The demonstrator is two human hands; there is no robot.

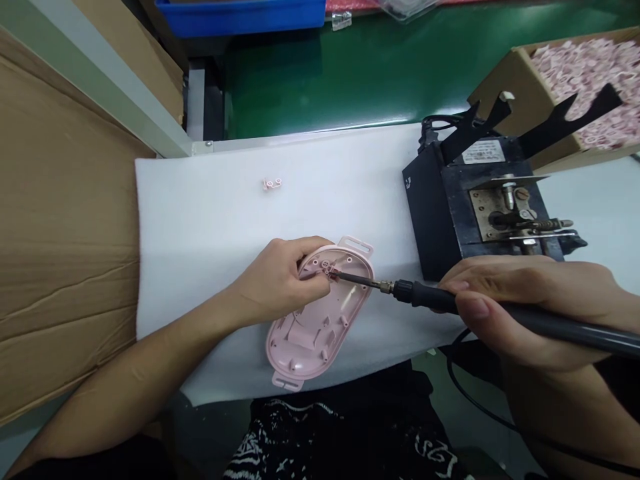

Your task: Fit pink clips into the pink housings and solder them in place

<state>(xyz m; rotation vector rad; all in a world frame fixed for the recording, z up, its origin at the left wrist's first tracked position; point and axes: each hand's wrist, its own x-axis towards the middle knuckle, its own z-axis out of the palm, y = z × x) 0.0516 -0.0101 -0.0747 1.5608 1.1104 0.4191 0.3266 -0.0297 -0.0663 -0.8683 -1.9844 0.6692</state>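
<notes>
A pink plastic housing (pixel 305 340), oval with a slotted tab at each end, lies tilted on the white padded mat, its inside facing up. My left hand (pixel 283 283) grips its upper left edge, with the thumb reaching inside near a small pink part (pixel 326 265). My right hand (pixel 520 307) is closed around the dark handle of a soldering iron (pixel 417 293). The iron's tip meets or nearly meets the small part beside my left thumb; exact contact cannot be made out. Another small pink piece (pixel 272 183) rests on the mat beyond the housing.
A black soldering-iron stand (pixel 430 213) with forked arms stands to the right. Behind it is a cardboard box (pixel 515 80) of small pink parts. A blue bin (pixel 245 19) sits at the back, cardboard (pixel 65 247) on the left. The iron's cable (pixel 465 387) hangs at lower right.
</notes>
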